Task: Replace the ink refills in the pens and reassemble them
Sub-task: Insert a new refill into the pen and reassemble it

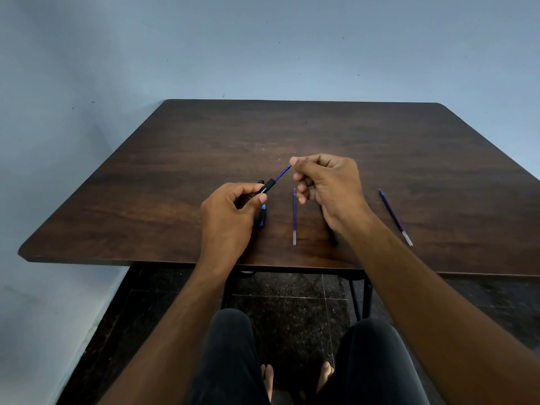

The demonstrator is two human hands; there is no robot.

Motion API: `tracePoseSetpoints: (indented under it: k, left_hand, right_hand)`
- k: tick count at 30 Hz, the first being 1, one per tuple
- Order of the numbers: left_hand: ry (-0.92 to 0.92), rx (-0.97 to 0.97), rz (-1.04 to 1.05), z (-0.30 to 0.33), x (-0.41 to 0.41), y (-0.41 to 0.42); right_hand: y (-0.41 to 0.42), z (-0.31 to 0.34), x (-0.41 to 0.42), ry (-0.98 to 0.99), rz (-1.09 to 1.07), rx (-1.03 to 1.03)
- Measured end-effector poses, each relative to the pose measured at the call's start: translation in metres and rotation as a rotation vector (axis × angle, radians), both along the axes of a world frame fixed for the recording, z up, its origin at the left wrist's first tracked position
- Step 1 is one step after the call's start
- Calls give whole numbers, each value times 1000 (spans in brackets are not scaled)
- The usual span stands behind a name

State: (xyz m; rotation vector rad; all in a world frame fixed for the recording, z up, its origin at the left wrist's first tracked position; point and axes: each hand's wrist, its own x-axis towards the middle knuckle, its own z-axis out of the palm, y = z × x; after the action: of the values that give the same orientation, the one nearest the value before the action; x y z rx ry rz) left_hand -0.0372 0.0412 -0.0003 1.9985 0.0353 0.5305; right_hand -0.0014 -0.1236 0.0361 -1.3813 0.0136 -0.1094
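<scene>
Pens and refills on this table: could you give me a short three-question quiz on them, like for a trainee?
1. True or false: the left hand grips the black pen barrel.
2. How many loose refills lie on the table?
3. The right hand pinches: A) a cap, B) the blue refill sticking out of the barrel, C) nothing.

Key: 1 true; 2 two, the middle refill and the right refill; 3 B.

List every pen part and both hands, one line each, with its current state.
Left hand: grips the pen barrel.
Pen barrel: held above the table, a refill sticking out of its open end.
Blue refill: partly inside the barrel, far end pinched.
Right hand: pinches that refill's end.
Middle refill: lying loose on the table.
Right refill: lying loose, apart from the hands.
Blue-black pen piece: on the table beside the left hand.
</scene>
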Motion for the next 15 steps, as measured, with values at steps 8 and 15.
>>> tracePoseSetpoints:
  k: [8, 15]
  left_hand:
    - [0, -62, 16, 0, 0, 3]
    - [-35, -96, 31, -1, -1, 2]
  right_hand:
    - [9, -2, -3, -45, 17, -150]
    - [11, 0, -2, -36, 2, -181]
